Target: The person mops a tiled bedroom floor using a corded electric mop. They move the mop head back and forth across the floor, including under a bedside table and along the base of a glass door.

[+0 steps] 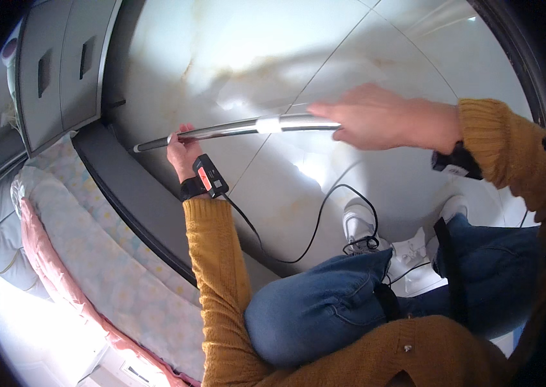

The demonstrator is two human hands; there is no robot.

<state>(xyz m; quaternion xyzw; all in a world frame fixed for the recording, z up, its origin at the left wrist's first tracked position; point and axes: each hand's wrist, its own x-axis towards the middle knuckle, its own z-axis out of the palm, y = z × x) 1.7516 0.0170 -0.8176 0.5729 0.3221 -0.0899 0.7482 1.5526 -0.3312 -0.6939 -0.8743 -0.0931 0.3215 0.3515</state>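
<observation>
A shiny metal pole (234,128) with a white band near its middle and a dark grip at its left end lies across the view above the tiled floor. My left hand (185,150) is closed around it next to the dark grip. At the pole's right end is my right hand (374,118), slightly blurred, with its fingers around the metal and the forefinger stretched along it. The pole's right end is hidden by that hand. A black device with an orange label (210,176) is strapped to my left wrist, and a black cable (319,222) runs from it.
On the left stands a bed with a patterned sheet (108,227), a pink cover edge (55,266) and a dark grey frame (132,179). A grey drawer cabinet (62,72) is at the upper left. The cable hangs near my white shoe (360,222). A dark edge curves along the upper right.
</observation>
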